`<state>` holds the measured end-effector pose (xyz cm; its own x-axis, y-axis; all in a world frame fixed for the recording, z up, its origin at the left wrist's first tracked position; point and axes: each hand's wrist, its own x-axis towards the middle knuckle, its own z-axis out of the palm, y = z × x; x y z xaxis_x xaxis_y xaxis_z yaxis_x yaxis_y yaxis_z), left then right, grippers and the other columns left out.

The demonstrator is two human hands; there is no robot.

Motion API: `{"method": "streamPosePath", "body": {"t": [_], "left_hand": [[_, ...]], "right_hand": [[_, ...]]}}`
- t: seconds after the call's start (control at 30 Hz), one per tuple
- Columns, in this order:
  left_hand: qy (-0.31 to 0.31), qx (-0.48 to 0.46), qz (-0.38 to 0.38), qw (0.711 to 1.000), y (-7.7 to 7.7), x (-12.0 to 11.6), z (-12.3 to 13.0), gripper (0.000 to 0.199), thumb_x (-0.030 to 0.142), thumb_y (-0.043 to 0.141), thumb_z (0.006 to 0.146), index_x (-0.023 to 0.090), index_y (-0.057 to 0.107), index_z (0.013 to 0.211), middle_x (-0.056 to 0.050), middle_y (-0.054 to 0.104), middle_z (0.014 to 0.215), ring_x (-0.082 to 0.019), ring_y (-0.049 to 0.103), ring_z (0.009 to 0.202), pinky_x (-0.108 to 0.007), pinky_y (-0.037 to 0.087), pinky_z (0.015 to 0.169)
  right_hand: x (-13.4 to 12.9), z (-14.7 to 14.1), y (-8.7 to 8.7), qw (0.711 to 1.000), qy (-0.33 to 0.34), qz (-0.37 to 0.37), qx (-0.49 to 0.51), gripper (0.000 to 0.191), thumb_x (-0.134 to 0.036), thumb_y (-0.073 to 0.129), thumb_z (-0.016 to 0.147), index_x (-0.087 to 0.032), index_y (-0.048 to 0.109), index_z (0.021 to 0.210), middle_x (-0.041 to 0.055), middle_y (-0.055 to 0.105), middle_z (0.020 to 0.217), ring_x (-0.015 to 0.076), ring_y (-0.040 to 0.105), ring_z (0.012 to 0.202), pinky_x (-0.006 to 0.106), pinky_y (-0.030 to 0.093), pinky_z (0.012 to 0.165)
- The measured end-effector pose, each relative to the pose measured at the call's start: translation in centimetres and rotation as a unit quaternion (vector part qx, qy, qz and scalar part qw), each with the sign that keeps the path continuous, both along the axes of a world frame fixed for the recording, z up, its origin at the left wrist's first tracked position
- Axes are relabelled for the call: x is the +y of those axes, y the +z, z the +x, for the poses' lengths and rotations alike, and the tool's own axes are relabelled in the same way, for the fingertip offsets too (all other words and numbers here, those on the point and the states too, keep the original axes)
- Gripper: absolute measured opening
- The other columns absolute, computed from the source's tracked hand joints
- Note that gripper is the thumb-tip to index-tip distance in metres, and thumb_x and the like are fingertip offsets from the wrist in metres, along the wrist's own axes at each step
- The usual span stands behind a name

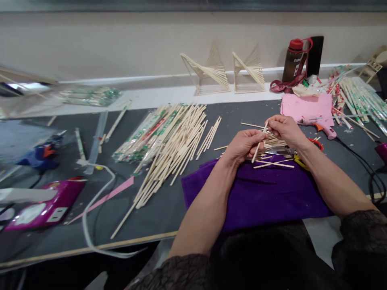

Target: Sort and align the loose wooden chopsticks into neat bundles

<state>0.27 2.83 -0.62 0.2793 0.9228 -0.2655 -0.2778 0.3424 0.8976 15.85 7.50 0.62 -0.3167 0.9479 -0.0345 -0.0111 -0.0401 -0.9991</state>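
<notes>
A pale wooden chopstick (256, 151) slants between my two hands, above the table. My left hand (246, 144) is closed on its lower part. The fingertips of my right hand (281, 125) pinch its upper end. Under my hands lie loose chopsticks (276, 164), partly hidden, some of them resting on a folded purple cloth (272, 197). Scissors with a yellow handle (300, 163) lie among these sticks, partly covered by my right wrist. A pink glue gun (322, 124) rests just right of my right hand.
A big heap of chopsticks (178, 149) and wrapped packs (148, 133) lie left. Two stick frames (208, 72) stand at the wall near a bottle (292, 60). A blue glue gun (40, 155), a magenta power strip (51, 205) and a white cable (86, 225) occupy the far left.
</notes>
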Motion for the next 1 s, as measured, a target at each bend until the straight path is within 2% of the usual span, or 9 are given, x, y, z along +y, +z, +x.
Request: {"method": "streamPosePath", "body": {"t": [0.27, 0.33, 0.47, 0.53, 0.7, 0.87, 1.0], "left_hand": [[-0.023, -0.07, 0.036, 0.997, 0.0, -0.3, 0.4, 0.017, 0.029, 0.071, 0.075, 0.013, 0.069, 0.078, 0.002, 0.062, 0.052, 0.0, 0.032, 0.028, -0.015, 0.021, 0.029], [0.008, -0.087, 0.056, 0.995, 0.1, -0.2, 0.2, 0.015, 0.029, 0.069, 0.077, 0.014, 0.068, 0.079, 0.002, 0.063, 0.054, -0.001, 0.037, 0.03, -0.014, 0.026, 0.029], [0.15, -0.084, 0.067, 0.983, 0.3, 0.7, -0.8, 0.013, 0.027, 0.064, 0.083, 0.014, 0.067, 0.084, 0.0, 0.068, 0.065, -0.002, 0.052, 0.041, -0.012, 0.038, 0.034], [0.192, -0.086, 0.057, 0.976, 0.3, 1.1, -1.2, 0.012, 0.025, 0.06, 0.086, 0.014, 0.067, 0.087, 0.0, 0.069, 0.068, -0.003, 0.055, 0.045, -0.012, 0.041, 0.037], [0.226, -0.101, 0.066, 0.967, 0.3, 1.3, -1.5, 0.013, 0.023, 0.057, 0.089, 0.015, 0.066, 0.088, 0.001, 0.068, 0.07, -0.003, 0.057, 0.048, -0.012, 0.045, 0.04], [0.257, -0.086, 0.11, 0.956, 0.0, 1.3, -1.3, 0.012, 0.026, 0.06, 0.087, 0.016, 0.067, 0.087, 0.0, 0.069, 0.071, -0.004, 0.059, 0.051, -0.012, 0.046, 0.041], [0.275, -0.062, 0.152, 0.947, -0.3, 1.3, -1.2, 0.016, 0.032, 0.067, 0.082, 0.016, 0.068, 0.084, 0.0, 0.069, 0.071, -0.004, 0.061, 0.051, -0.013, 0.048, 0.042]], "right_hand": [[0.0, 0.0, 0.2, 0.999, -0.019, -0.014, 0.028, 0.006, -0.017, 0.054, 0.071, -0.016, 0.055, 0.065, -0.0052, 0.047, 0.05, 0.0021, 0.029, 0.036, 0.018, 0.014, 0.035], [0.0, 0.0, 0.3, 0.999, -0.012, -0.03, 0.039, 0.006, -0.019, 0.054, 0.07, -0.016, 0.055, 0.066, -0.0049, 0.048, 0.052, 0.0018, 0.028, 0.036, 0.018, 0.013, 0.035], [-0.2, 0.1, 0.2, 0.995, 0.027, -0.069, 0.064, 0.007, -0.021, 0.053, 0.067, -0.015, 0.053, 0.063, -0.0038, 0.047, 0.054, 0.0016, 0.028, 0.037, 0.018, 0.01, 0.035], [-0.3, 0.0, 0.0, 0.993, 0.05, -0.081, 0.076, 0.007, -0.021, 0.051, 0.067, -0.016, 0.051, 0.061, -0.0027, 0.048, 0.054, 0.0023, 0.029, 0.037, 0.018, 0.009, 0.035], [-0.6, -0.1, 0.1, 0.99, 0.098, -0.097, 0.043, 0.021, -0.022, 0.053, 0.074, -0.017, 0.042, 0.056, -0.0033, 0.044, 0.052, 0.002, 0.026, 0.038, 0.017, 0.009, 0.034], [-1.0, -0.3, 0.0, 0.986, 0.108, -0.13, 0.002, 0.015, -0.021, 0.06, 0.077, -0.014, 0.055, 0.064, -0.0001, 0.054, 0.062, 0.002, 0.033, 0.041, 0.015, 0.012, 0.033], [-1.2, -0.8, -0.2, 0.979, 0.133, -0.152, 0.007, 0.017, -0.029, 0.06, 0.081, -0.014, 0.06, 0.073, 0.0024, 0.059, 0.068, 0.003, 0.039, 0.042, 0.015, 0.014, 0.032]]}}
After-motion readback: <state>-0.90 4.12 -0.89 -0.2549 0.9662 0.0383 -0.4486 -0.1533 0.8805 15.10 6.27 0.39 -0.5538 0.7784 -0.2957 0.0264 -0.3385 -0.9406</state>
